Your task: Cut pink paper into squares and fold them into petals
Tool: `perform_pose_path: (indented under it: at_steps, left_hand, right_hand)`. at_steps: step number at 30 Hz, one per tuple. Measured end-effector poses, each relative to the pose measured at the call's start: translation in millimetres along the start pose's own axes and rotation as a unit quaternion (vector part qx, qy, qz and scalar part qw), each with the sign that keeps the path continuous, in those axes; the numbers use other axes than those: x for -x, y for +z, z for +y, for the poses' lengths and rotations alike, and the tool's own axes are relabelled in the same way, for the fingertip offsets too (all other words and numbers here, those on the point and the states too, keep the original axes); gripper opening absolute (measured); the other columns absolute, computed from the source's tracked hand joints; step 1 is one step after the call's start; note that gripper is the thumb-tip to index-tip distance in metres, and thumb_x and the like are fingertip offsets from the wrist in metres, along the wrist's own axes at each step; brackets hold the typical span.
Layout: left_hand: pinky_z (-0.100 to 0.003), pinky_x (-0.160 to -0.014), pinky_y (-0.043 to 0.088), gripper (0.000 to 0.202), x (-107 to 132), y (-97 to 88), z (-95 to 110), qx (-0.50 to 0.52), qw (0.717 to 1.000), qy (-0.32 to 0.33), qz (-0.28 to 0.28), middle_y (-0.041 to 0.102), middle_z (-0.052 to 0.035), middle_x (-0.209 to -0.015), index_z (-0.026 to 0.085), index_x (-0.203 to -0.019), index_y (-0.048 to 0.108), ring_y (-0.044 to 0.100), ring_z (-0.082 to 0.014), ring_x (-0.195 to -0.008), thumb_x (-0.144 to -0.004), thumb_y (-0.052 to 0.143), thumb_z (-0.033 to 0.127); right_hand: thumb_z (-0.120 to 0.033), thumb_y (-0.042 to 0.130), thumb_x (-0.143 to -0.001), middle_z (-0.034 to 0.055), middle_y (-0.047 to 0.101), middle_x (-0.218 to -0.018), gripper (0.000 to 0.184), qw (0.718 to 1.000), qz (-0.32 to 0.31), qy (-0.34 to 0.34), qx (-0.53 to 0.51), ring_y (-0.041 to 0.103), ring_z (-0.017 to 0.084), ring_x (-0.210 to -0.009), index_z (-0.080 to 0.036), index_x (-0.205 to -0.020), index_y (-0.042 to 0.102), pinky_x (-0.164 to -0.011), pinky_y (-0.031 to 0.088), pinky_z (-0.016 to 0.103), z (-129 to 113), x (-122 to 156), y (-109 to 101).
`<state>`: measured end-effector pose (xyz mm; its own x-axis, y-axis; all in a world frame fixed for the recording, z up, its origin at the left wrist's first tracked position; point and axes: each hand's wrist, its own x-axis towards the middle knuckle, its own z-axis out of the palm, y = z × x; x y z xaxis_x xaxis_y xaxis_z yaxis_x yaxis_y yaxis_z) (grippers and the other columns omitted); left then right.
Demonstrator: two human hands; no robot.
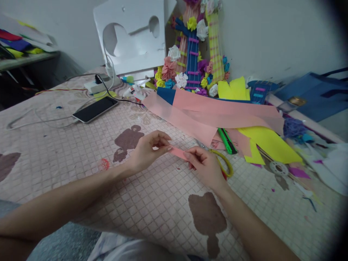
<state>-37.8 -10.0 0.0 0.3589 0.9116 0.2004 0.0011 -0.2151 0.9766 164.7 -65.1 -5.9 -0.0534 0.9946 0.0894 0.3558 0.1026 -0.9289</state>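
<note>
pink strip (178, 153) spans the gap between the hands, over the tablecloth (152, 203); left hand (151, 149) pinches one end, thumb to fingertips, right hand (204, 165) grips the other between thumb and curled fingers. on handling, my judgement: keep both pinches light and level, strip straight but not pulled hard, since stock this thin would likely crease or tear. materials: strip narrow, matte, paper-like, close in colour to the long pink sheets (201, 107) behind, their edges softly curved. yellow sheet (277, 145) bright, angular at its corners. green cutter (227, 140) slim, hard-looking; yellow looped handle (230, 169) rounded, just beside the right hand. flowers (169, 68) crumpled, ruffled. cloth diamond-gridded, with brown, rounded patches (208, 214).
</note>
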Motion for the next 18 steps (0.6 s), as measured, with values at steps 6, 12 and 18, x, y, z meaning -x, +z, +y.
perform_pose_path:
  at_steps: [6,12,18]
  left_hand:
    - [-0.025,-0.073,0.05,0.039,-3.2,4.1,-1.5,0.134,0.982,-0.122,-0.058,0.07,-0.0047,-0.089,0.015,-0.104,0.059,0.066,-0.0142,-0.081,-0.07,0.076,0.023]
    - [-0.025,-0.075,0.05,0.021,7.8,25.1,-0.7,0.165,0.967,-0.163,-0.102,0.072,-0.0074,-0.089,0.013,-0.087,0.072,0.066,-0.0152,-0.082,-0.076,0.071,0.031]
    - [-0.025,-0.073,0.051,0.021,-3.7,7.9,-6.6,0.214,0.951,-0.221,0.002,0.072,-0.0068,-0.081,0.013,-0.085,0.071,0.066,-0.0138,-0.076,-0.076,0.071,0.032]
  right_hand:
    - [-0.039,0.057,-0.086,-0.0037,0.055,-0.054,0.021,0.999,0.042,0.0,-0.022,0.051,0.011,-0.048,-0.019,-0.084,0.064,-0.048,0.04,0.024,-1.7,0.2,-1.1]
    - [-0.035,0.057,-0.087,-0.004,0.056,-0.055,0.018,0.999,0.038,-0.015,-0.031,0.053,0.01,-0.049,-0.02,-0.082,0.064,-0.049,0.041,0.023,-4.4,4.0,7.8]
    - [-0.037,0.057,-0.086,-0.0031,0.057,-0.055,0.021,0.998,0.049,0.008,-0.036,0.052,0.01,-0.048,-0.018,-0.081,0.063,-0.047,0.041,0.024,-0.5,2.0,1.6]
